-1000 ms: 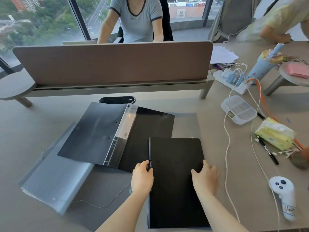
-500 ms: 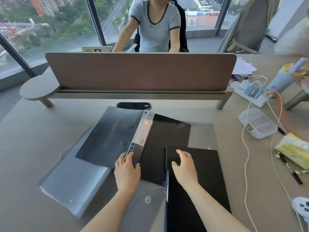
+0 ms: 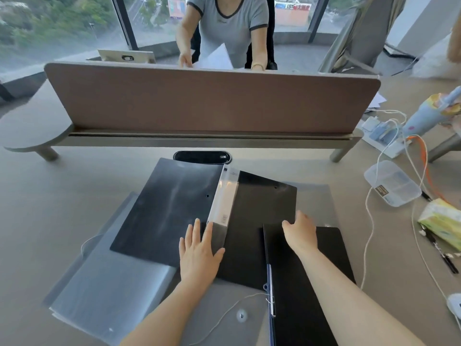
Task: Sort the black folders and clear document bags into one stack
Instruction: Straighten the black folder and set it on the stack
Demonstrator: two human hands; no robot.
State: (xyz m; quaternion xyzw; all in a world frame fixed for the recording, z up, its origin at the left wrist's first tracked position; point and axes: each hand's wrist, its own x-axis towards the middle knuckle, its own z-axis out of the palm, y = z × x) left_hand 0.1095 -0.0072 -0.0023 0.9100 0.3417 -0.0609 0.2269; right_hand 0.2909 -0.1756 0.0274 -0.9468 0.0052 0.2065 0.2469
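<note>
An open black folder (image 3: 172, 211) with a clear spine strip lies spread flat in the middle of the desk. My left hand (image 3: 198, 254) rests flat on its near edge at the spine, fingers apart. My right hand (image 3: 300, 233) reaches onto the open folder's right cover, fingers curled at its right edge. A closed black folder (image 3: 316, 290) lies near right under my right forearm. Clear document bags (image 3: 107, 298) lie at the near left, one with a string tie and button (image 3: 241, 315). Another clear bag (image 3: 316, 198) shows beneath the open folder's right side.
A brown desk divider (image 3: 212, 103) runs across the back, with a person seated behind it. At the right lie a clear plastic box (image 3: 391, 182), white cables (image 3: 369, 221), a tissue pack (image 3: 441, 223), pens and a power strip. A black cable port (image 3: 202, 156) sits behind the open folder.
Both hands left the closed black folder and moved forward onto the open folder, the left to its spine and the right to its right cover. The head view shifted forward.
</note>
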